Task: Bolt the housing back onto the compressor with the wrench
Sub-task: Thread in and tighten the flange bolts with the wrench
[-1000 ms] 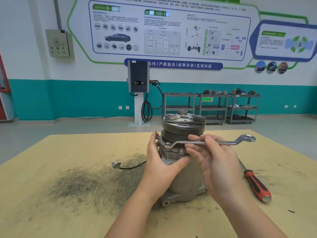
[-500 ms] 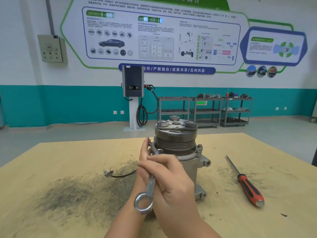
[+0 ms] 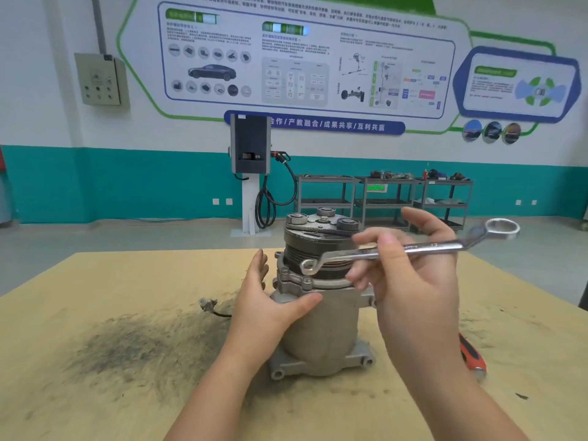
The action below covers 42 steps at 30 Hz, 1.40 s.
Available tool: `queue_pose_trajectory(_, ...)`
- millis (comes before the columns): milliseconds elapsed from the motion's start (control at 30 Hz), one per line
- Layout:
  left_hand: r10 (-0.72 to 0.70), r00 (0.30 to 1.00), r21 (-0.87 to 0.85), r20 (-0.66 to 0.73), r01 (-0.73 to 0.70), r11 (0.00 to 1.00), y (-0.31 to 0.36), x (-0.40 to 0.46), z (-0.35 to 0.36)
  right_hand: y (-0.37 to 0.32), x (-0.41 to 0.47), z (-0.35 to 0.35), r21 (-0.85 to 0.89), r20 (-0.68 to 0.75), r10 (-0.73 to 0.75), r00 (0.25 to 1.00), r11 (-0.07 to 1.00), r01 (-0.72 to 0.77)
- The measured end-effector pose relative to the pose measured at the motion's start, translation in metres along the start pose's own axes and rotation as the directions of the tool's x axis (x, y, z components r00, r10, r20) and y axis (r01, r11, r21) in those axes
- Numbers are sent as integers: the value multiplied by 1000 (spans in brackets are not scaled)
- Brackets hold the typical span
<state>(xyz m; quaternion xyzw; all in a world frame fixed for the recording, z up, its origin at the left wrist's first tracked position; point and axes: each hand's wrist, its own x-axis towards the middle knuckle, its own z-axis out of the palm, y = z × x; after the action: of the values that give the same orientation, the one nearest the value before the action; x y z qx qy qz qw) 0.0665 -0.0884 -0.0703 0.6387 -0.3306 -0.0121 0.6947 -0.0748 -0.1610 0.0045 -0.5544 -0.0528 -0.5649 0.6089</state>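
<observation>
Compressor (image 3: 321,326): stood upright near the middle of the desk (image 3: 95,281), pulley end up, between the two hands.
Housing (image 3: 294,283): sat on top of the compressor body, just above the left thumb, under the grooved pulley.
Left hand (image 3: 265,310): cupped the left side of the compressor; fingers (image 3: 259,268) were fairly straight and pressed along the side by the housing, thumb laid across the front of the body.
Right hand (image 3: 410,281): held up at the right of the pulley; its fingers (image 3: 369,241) were curled round the shank of the wrench.
Wrench (image 3: 410,248): lay nearly level; its small ring end stuck out left of the right fingers, in front of the pulley and just above a housing bolt; whether it touched the bolt could not be told. The large ring end stuck out to the right, past the hand, in the air.
Screwdriver (image 3: 472,358): orange handle lay on the desk behind the right wrist, partly hidden.
Wire (image 3: 213,308): short lead with a plug lay on the desk just left of the left hand.
Desk: dark smudged patch left of the left forearm.
</observation>
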Motion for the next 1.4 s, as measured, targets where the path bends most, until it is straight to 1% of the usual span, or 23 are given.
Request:
queue_pose_trajectory(33, 12, 1000, -10, 11, -12, 1000, -4, 1, -2, 2, 5, -6, 87, -20, 91, 996, 992, -89)
queue_pose_trajectory(67, 19, 1000, -28, 5, -19, 999, -8, 1, -3, 7, 7, -8, 129, -32, 149, 988, 981, -144)
queue_pose_trajectory(133, 12, 999, -41, 45, -11, 999, -9, -2, -4, 19, 5, -5, 124, -5, 188, 982, 975, -186)
queue_pose_trajectory(267, -9, 992, -5, 123, 10, 1000, -2, -7, 0, 37, -9, 9, 74, -26, 160, 987, 985, -158)
queue_pose_trajectory(367, 3, 991, -5, 134, -2, 1000, -4, -7, -2, 42, -16, 18, 76, -74, 134, 988, 989, -129)
queue_pose_trajectory(533, 5, 987, 33, 160, -10, 999, -5, -4, -3, 42, -20, 19, 17, -127, 22, 992, 1000, -20)
queue_pose_trajectory(633, -16, 988, 55, 153, 8, 998, -2, -5, -2, 45, -20, 19, 13, -114, 41, 993, 999, -40)
queue_pose_trajectory(733, -22, 988, 36, 153, 17, 999, -3, -6, -2, 49, -20, 21, -30, -92, 67, 994, 997, -70)
queue_pose_trajectory(867, -16, 989, 15, 148, 14, 1000, -4, -7, 0, 51, -18, 20, -79, -96, 49, 994, 995, -57)
queue_pose_trajectory(967, -54, 988, 15, 143, 52, 999, -1, -9, 1, 53, -27, 20, -217, -20, -73, 997, 974, 67)
queue_pose_trajectory(1033, -74, 988, 8, 133, 74, 997, 0, -9, 2, 54, -33, 22, -280, 26, -122, 992, 952, 124)
queue_pose_trajectory(1133, -58, 991, 14, 119, 57, 998, 4, -10, 4, 53, -33, 23, -303, -4, -102, 995, 948, 96)
queue_pose_trajectory(1200, -41, 991, 1, 130, 42, 999, 2, -9, 3, 53, -36, 25, -330, -5, -130, 991, 936, 121)
queue_pose_trajectory(1300, -18, 992, -80, 128, 29, 996, -3, -7, 5, 53, -47, 32, -392, 87, -162, 983, 901, 183)
queue_pose_trajectory(1333, -18, 989, -101, 147, 33, 994, -1, -8, 7, 54, -51, 34, -408, 115, -163, 980, 891, 196)
queue_pose_trajectory(1400, -44, 984, -111, 172, 63, 992, -2, -9, 7, 53, -54, 36, -419, 141, -177, 974, 881, 221)
